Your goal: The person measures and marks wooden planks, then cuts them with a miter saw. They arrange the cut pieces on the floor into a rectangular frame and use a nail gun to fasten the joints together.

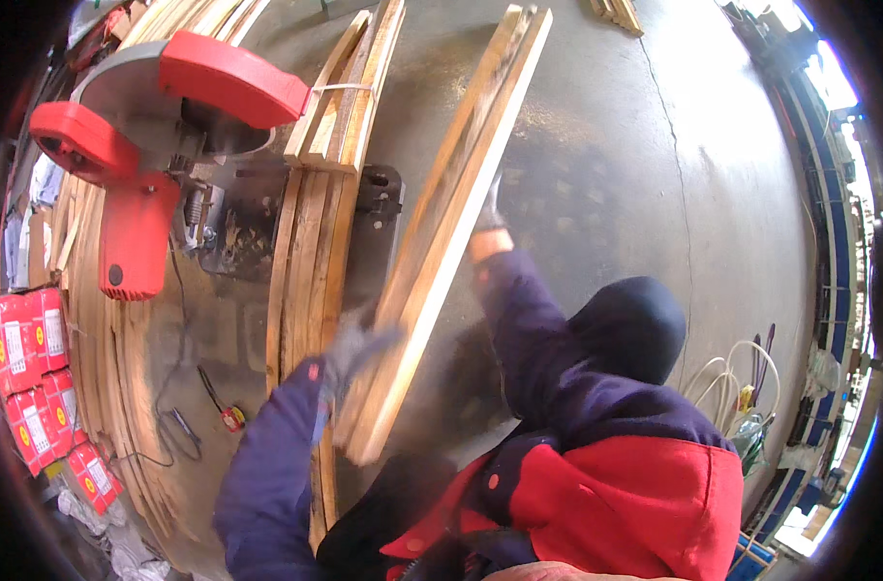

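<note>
A pair of long wooden boards [441, 242] lies slanted in front of me, side by side, near ends close to my lap. My left hand [352, 351], in a grey glove and blurred, grips their left side towards the near end. On their right side, farther out, my right hand [492, 208] holds them; the boards hide part of its gloved fingers. To the left, a strapped bundle of boards [340, 116] rests across more boards [311, 252] on the dark base of a red cut-off saw [141, 228]. The saw's round blade [122, 97] is partly covered by its red guard.
Long timber [112, 368] is stacked beyond the saw at left, beside red boxes [25, 358]. A cable and a small red-and-yellow item [232, 417] lie on the concrete floor [596, 155]. Pale hoses [722, 378] are at the right, near long dark-blue racking [834, 223].
</note>
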Tool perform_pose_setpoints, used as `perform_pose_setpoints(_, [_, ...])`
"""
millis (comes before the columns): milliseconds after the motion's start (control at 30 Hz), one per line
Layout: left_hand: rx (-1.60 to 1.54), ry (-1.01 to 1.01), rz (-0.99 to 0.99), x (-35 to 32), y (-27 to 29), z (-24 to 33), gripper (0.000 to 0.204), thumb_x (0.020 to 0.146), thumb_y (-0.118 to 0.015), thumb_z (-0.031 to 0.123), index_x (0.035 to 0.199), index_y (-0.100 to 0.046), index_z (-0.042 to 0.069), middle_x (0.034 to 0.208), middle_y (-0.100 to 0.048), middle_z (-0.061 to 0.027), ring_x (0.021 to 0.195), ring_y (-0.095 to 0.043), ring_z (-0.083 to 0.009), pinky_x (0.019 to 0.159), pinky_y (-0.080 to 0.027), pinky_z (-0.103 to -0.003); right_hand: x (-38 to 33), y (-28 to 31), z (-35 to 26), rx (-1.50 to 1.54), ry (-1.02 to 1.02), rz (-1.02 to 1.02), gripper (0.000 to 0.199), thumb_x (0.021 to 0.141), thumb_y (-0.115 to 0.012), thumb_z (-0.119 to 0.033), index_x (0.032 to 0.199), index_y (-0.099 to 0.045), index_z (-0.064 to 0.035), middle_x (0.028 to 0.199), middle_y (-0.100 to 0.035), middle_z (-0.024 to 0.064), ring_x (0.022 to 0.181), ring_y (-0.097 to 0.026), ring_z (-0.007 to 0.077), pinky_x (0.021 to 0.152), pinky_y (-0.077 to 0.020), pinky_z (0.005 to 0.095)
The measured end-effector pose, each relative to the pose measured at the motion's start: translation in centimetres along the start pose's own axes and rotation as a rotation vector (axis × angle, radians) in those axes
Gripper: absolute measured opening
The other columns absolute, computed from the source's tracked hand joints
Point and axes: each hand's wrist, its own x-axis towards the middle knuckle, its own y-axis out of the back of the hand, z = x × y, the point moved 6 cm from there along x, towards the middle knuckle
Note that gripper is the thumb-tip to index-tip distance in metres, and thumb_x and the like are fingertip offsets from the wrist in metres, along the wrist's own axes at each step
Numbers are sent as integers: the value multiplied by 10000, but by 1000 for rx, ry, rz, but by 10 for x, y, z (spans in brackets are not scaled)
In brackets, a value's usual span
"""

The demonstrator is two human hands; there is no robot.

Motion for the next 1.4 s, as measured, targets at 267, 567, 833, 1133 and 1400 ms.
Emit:
perform_pose_setpoints(267, [-161,-358,-46,186,-51,75,819,967,-648,575,1521,-470,-1,1527,-500,-147,1434,-429,-231,1205,-322,-333,2,27,-53,-572,148,90,884,967,-601,-649,1579,-372,-53,1536,-482,143,1383,-489,272,1138,-422,382])
perform_pose_setpoints(567, [664,-675,357,127,-118,156,798,903,-689,514,1473,-412,29,1317,-597,-313,1203,-608,-476,1002,-500,-520,128,20,-201,-1375,585,446,606,880,-755,-409,1264,-639,45,1084,-728,149,884,-672,248,831,-536,372])
perform_pose_setpoints(833, [526,-219,605,-109,146,-33,972,710,-967,214,1512,-439,65,1343,-626,-145,1118,-675,-279,982,-559,-411,-29,-18,8,-830,556,94,225,1009,-671,-203,920,-651,3,782,-633,26,728,-596,135,624,-500,327])
perform_pose_setpoints(1133, [501,534,304,-126,230,-256,865,732,-928,454,1413,-602,31,1341,-664,-167,1200,-640,-251,1028,-497,-375,-239,21,274,-1017,-677,-114,538,924,-769,-467,1169,-674,2,930,-695,49,767,-635,133,651,-533,306])
perform_pose_setpoints(1400, [428,382,279,-113,224,-241,834,688,-890,604,1249,-717,13,1132,-741,-149,1020,-686,-240,897,-529,-363,-249,-30,288,-808,-560,-204,679,910,-804,-423,1365,-554,14,1250,-695,120,1111,-675,217,908,-557,363])
